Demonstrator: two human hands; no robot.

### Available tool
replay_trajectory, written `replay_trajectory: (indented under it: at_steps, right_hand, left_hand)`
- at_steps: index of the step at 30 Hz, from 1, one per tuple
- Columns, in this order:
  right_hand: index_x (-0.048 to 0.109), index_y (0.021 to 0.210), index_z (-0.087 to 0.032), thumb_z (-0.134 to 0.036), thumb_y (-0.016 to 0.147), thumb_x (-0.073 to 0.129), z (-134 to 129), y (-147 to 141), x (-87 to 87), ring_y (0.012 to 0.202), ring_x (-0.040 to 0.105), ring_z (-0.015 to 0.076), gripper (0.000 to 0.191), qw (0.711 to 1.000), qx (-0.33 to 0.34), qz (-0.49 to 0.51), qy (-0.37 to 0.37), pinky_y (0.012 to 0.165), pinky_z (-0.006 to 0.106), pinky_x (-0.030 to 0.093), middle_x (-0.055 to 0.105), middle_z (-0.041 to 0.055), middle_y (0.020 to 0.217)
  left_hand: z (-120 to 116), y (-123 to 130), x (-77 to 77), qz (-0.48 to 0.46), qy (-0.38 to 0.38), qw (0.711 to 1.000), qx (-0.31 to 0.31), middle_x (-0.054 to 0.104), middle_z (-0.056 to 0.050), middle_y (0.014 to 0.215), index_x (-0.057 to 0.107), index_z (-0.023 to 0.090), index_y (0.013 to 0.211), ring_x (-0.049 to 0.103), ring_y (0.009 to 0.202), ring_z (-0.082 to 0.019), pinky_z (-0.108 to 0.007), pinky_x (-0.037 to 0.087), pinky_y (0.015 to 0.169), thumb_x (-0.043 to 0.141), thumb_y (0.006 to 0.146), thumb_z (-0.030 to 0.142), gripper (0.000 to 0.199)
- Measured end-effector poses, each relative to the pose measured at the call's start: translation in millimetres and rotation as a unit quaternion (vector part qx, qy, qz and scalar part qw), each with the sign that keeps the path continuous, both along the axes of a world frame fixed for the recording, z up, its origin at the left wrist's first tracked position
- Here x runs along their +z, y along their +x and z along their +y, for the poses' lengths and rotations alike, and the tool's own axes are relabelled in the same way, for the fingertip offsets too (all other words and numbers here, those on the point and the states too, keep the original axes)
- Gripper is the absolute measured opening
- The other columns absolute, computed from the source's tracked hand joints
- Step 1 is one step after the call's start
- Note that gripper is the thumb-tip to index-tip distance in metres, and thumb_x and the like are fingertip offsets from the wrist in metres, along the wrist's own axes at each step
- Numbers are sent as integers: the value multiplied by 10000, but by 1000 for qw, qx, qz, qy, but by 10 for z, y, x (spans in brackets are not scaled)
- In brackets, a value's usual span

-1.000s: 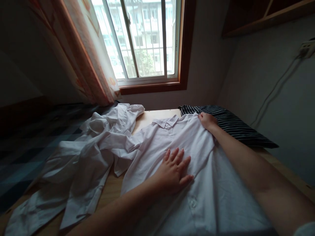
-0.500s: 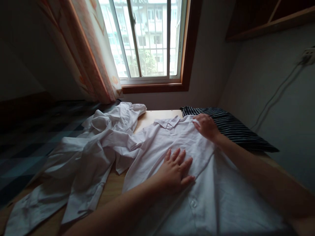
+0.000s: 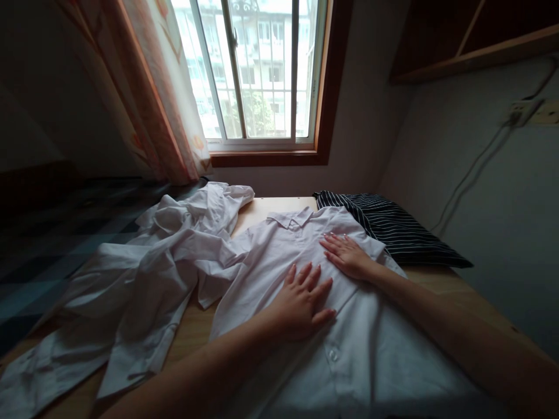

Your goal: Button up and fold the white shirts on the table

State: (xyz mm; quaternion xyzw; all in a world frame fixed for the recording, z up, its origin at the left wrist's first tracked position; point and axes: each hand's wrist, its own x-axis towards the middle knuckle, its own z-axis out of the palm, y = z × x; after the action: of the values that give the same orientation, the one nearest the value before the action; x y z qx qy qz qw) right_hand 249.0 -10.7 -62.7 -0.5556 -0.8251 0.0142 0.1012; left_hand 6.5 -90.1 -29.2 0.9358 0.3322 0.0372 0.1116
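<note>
White shirt point(image 3: 273, 250), black cloth point(image 3: 410, 233) (white stripes), blue checked bedding point(image 3: 52, 262), orange-flowered curtain point(image 3: 151, 99)

Before me, pale wooden tabletop point(image 3: 196, 329); white collared shirt point(image 3: 362, 326) spread on it, collar point(image 3: 290, 219) away from me; rumpled white cloth point(image 3: 144, 291) along my left; black white-striped cushion point(image 3: 410, 235) far right.

A flowered curtain point(image 3: 152, 93) and checked cloth point(image 3: 48, 262) suggest a home

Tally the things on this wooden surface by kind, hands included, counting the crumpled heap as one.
Left hand and right hand: 2
Spread white shirt: 1
Crumpled white cloth heap: 1
Black striped cloth item: 1
Total: 5
</note>
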Motion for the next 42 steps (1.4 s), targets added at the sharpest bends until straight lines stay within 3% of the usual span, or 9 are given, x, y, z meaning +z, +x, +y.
replay_trajectory:
  at_steps: [7,17,22,42]
  right_hand:
    - [391,1549,-244,-485,1033,302,252,62,61,1532,196,255,577,996,-85,-35,-12,1234,539,126,263,66,1648]
    - [216,1597,-67,-615,997,240,600,237,-16,1537,175,237,813,989,-145,-13,-26,1248,369,130,197,153,1663]
    - [204,1604,-105,-664,982,199,712,265,-13,1539,164,251,837,979,-198,1,-47,1242,408,142,168,132,1673]
    - [272,1596,-162,-640,995,123,1038,392,17,1513,243,230,782,963,-266,9,-50,1220,426,204,246,82,1661]
  left_hand:
    - [2,-3,18,-2,-3,1000,-2,207,-125,1659,321,264,1571,92,1546,-339,-598,35,1230,268,971,699,742]
    - [3,-5,15,1,-4,1000,-1,200,-123,1660,316,266,1573,84,1547,-335,-597,32,1232,267,976,693,736]
    - [9,-10,-14,-3,-6,1000,1,189,-98,1666,312,285,1573,78,1548,-333,-595,39,1234,280,974,694,725]
    - [-2,-15,-33,-5,0,1000,0,210,-115,1660,329,276,1567,92,1546,-326,-587,57,1237,262,973,697,731]
